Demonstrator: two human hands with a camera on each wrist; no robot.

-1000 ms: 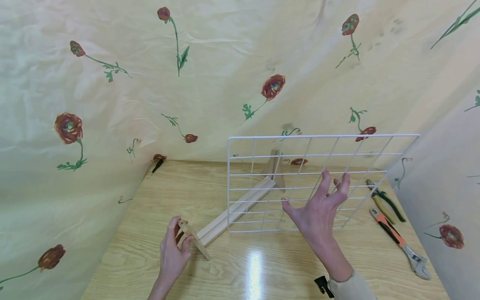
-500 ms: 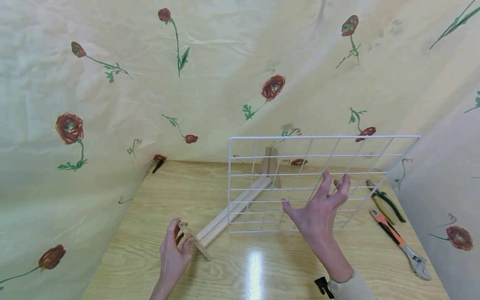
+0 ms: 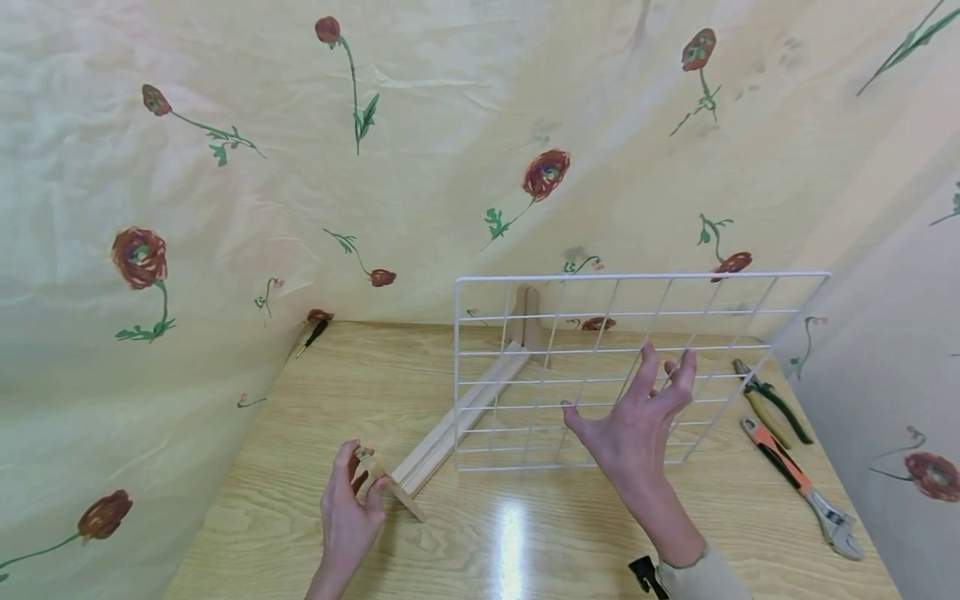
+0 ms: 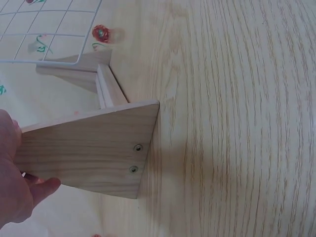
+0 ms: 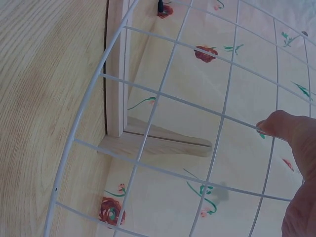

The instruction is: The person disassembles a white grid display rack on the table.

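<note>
My left hand (image 3: 351, 508) grips the near end board of a wooden stand (image 3: 420, 467), thumb on one edge and fingers on the other. In the left wrist view, the end board (image 4: 94, 148) shows two screw heads near its lower edge. A long grooved crossbar runs from it to a second upright end board (image 3: 531, 321) near the back wall. My right hand (image 3: 637, 425) holds a white wire grid (image 3: 600, 277) upright and tilted, thumb and fingers spread and hooked on its wires. The grid overlaps the far part of the stand in the head view.
Pliers (image 3: 786, 407) and an orange-handled adjustable wrench (image 3: 795, 479) lie along the table's right side. A dark-handled screwdriver (image 3: 312, 336) lies at the back left corner. A black clip (image 3: 647, 575) is beside the right sleeve. Flowered cloth borders the table behind and at both sides.
The stand's far end has swung left, turning about the end in my left hand. The grid has shifted very slightly left and down with my right hand.
</note>
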